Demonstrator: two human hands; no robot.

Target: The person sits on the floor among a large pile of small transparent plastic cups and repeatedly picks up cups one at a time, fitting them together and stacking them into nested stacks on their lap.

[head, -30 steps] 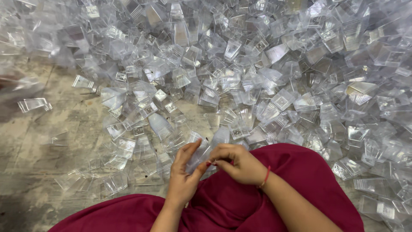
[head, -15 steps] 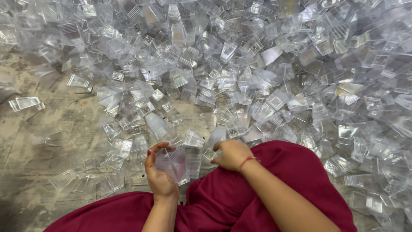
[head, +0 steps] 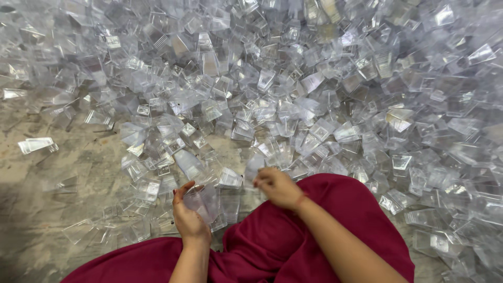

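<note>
Item: clear plastic piece (head: 203,202), clamped in your left hand (head: 188,217) above the red cloth (head: 325,236). Right hand (head: 277,187): fingers curled, whether around anything cannot be told, at the heap's (head: 314,94) edge. Risk: the slick piece may slip and vanish among identical ones.

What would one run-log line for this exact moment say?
left hand: holds clear plastic cup | right hand: reaching at cup pile, grip unclear | lap: red cloth

Both forearms are bare with no sleeves showing, a thin red thread bracelet (head: 301,199) circles the right wrist, and a plain deep crimson garment (head: 325,236) drapes over the lap.
</note>
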